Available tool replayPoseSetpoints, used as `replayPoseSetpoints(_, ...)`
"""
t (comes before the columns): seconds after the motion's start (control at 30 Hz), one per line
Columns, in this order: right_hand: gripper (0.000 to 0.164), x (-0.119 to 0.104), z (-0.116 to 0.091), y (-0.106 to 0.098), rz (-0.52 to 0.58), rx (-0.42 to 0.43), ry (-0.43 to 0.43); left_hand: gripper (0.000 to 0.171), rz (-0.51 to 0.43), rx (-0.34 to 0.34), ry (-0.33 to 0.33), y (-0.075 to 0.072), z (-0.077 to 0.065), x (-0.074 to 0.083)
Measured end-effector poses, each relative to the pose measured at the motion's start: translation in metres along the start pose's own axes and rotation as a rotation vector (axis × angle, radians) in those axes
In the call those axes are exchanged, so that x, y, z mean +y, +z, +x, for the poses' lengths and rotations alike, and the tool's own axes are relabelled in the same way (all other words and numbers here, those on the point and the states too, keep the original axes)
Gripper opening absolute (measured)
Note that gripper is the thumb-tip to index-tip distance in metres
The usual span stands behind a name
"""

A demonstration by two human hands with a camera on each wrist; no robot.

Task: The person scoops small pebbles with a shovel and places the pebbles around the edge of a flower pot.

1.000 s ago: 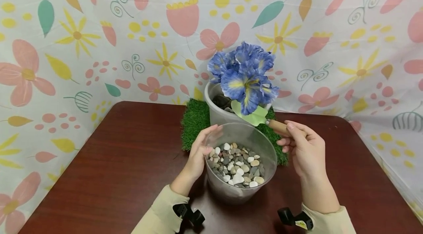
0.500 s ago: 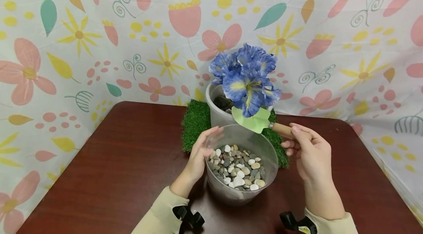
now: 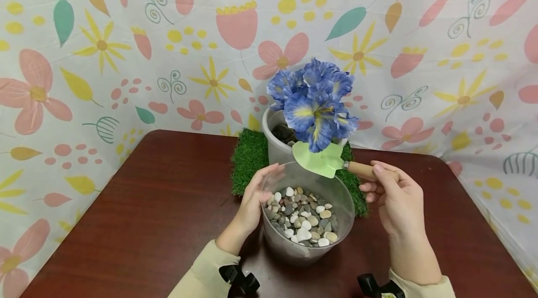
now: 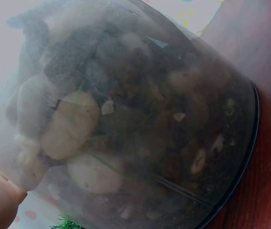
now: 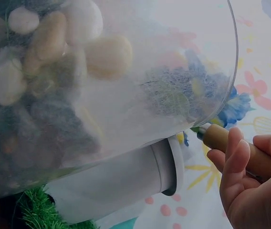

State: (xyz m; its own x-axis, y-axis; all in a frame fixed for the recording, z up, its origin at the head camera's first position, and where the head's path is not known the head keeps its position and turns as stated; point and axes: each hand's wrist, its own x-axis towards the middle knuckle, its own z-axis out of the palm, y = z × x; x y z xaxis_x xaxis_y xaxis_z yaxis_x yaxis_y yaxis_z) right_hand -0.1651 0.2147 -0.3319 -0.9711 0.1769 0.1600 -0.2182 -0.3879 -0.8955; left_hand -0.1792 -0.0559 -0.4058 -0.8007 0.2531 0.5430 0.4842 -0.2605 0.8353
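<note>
Head view has a garden trowel with a pale green leaf-shaped blade and light wooden handle (image 3: 336, 164) held level by the person's right hand (image 3: 401, 200); its fingers pinch the handle against the thumb. The blade lies across the far rim of a clear, tapered plastic container (image 3: 294, 251), its upper edge meeting the lowest petal in this view; whether they touch I cannot tell. The left hand (image 3: 251, 202) grips the container's left side, fingers curved along the outer wall and thumb at the rim, though the hazy left wrist view shows little of that hold. Inside lie smooth white, grey and tan pebbles (image 3: 302, 218). Just behind stands a light grey round pot (image 3: 279, 152) with ruffled blue artificial flowers (image 3: 313, 106), on a square of green artificial grass (image 3: 250, 162). All this sits on a dark red-brown wooden bench (image 3: 168, 204), backed by white cloth printed with flowers and leaves (image 3: 176, 48).
</note>
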Motion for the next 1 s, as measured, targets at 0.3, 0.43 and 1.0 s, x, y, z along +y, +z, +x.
replayPoseSetpoints(0.3,0.017,-0.0005,-0.0004,-0.0026,0.006,-0.034,0.005,0.061,-0.001,0.001,0.006,0.0012,0.0011,-0.0011)
replayPoseSetpoints(0.43,0.018,0.0002,-0.0021,-0.0027,-0.004,-0.034,0.0,0.06,0.003,0.003,0.007,0.0013,-0.001,-0.0013)
replayPoseSetpoints(1.0,0.017,-0.0013,-0.0027,-0.0018,-0.048,-0.041,-0.018,0.059,-0.012,0.012,0.015,0.0007,-0.0018,0.0003)
